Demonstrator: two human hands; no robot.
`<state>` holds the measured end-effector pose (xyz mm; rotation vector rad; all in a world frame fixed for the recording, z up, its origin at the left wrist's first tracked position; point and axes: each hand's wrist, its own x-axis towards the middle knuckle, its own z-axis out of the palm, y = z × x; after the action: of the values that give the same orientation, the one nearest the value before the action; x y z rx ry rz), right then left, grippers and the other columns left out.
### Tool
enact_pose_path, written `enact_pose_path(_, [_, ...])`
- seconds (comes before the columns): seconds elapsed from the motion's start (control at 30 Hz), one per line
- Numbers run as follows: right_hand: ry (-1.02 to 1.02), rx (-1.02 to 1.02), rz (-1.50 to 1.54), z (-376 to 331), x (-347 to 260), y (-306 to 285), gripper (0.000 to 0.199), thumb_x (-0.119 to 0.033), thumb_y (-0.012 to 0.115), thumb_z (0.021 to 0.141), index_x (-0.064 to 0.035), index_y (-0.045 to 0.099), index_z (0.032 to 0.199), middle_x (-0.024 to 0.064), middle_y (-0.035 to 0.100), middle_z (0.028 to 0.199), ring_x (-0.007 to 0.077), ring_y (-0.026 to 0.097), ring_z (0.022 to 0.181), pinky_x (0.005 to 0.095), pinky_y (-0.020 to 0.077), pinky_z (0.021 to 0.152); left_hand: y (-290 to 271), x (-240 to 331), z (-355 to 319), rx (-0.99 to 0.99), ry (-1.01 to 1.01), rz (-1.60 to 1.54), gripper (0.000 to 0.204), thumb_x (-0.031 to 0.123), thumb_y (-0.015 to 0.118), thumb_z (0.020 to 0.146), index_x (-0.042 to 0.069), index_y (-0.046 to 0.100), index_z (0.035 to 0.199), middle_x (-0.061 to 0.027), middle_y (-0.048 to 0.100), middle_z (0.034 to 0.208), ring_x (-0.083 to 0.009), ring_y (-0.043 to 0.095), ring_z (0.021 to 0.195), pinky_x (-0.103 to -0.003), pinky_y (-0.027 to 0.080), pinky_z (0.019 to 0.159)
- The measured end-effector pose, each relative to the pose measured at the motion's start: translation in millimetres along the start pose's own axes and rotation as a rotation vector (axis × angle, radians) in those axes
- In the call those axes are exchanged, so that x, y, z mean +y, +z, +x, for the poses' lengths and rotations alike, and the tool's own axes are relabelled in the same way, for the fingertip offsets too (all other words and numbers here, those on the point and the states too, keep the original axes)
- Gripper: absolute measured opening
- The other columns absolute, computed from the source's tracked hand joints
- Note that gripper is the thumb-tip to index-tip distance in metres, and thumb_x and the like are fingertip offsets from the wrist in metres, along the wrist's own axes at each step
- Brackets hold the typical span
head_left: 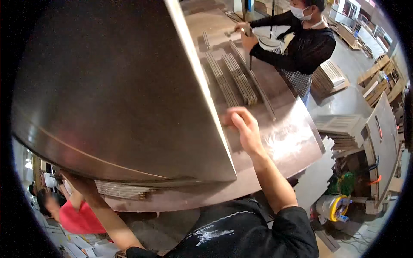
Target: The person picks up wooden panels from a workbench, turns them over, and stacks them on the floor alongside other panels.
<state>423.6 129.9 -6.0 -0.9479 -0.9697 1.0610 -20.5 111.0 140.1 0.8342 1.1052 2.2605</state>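
A large dark flat panel [116, 94] with a pale, thin edge is tilted up close to me and fills the left of the view. My left hand [69, 177] is at the panel's lower left border, in shadow, with its fingers hidden. To the right of the panel's pale edge, my right hand [244, 124] is raised over the table, fingers curled in and thumb on top. Slight blur hides whatever may be inside its grip. Beyond it, bundles of slim metal strips [241, 79] lie on the brownish metal-topped table [275, 165].
Across the table a masked co-worker [297, 47] in black works with both hands. Another person in a red shirt [79, 217] is at lower left. More strips [122, 189] lie under the panel. Stacked boards [329, 77], a yellow-rimmed bucket [337, 207] and a leaning board [383, 142] stand right.
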Motion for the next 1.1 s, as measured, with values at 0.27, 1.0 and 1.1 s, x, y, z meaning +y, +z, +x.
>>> enact_pose_path(0.27, [0.207,0.277,-0.337,-41,132,-82,0.023,-0.02,0.064,0.088,-0.0042,0.067,0.106,0.011,0.07,0.096,0.0192,0.067,0.084,0.0313,0.0534,0.073,-27,-23,34,-0.076,0.006,-0.006,0.064,0.054,0.039,0.098,0.007,0.04,0.142,-0.0111,0.044,0.143,-0.0279,0.042,0.13,-0.043,0.032,0.109])
enact_pose_path(1.0, [-0.087,-0.644,-1.09,-4,205,29,0.043,-0.023,0.058,0.087,-0.0153,0.053,0.129,0.0139,0.056,0.125,0.0318,0.051,0.12,0.0473,0.0338,0.105,-58,-36,36,-0.257,0.069,-0.061,0.069,0.054,0.044,0.097,0.005,0.035,0.144,-0.0096,0.041,0.144,-0.0258,0.039,0.132,-0.041,0.03,0.111])
enact_pose_path(1.1, [0.037,-0.673,-1.056,-19,150,24,0.048,-0.026,0.063,0.084,-0.0122,0.052,0.129,0.0148,0.057,0.124,0.0331,0.054,0.116,0.0461,0.039,0.101,-56,-25,29,-0.348,0.074,-0.001,0.067,0.054,0.045,0.097,0.003,0.039,0.141,-0.0093,0.046,0.14,-0.0255,0.043,0.129,-0.041,0.035,0.108])
